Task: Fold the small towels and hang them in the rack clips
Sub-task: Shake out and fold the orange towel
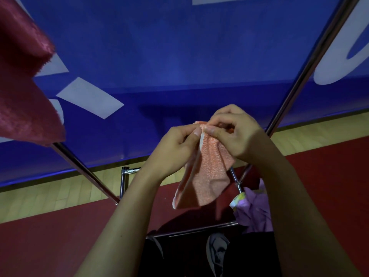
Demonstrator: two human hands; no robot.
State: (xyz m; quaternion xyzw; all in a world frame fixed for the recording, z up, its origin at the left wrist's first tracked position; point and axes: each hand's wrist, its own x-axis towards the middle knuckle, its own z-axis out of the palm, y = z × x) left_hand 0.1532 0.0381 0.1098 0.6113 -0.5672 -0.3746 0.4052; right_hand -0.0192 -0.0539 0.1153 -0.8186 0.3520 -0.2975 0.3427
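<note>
A small salmon-pink towel (pixel 207 172) hangs folded from both my hands in the middle of the view. My left hand (pixel 177 148) pinches its top edge between thumb and fingers. My right hand (pixel 235 130) pinches the same top edge right beside it, fingers curled over the cloth. A dark red towel (pixel 24 86) hangs at the upper left, its top out of frame. The rack's metal poles (pixel 311 64) slant up at left and right. No clip is plainly visible.
A blue banner with white shapes (pixel 159 56) fills the background. A purple cloth (pixel 255 208) lies bunched on the rack's lower bar at right. Below it hangs a dark fabric with a pale print (pixel 215 252). The floor is wood strip and red.
</note>
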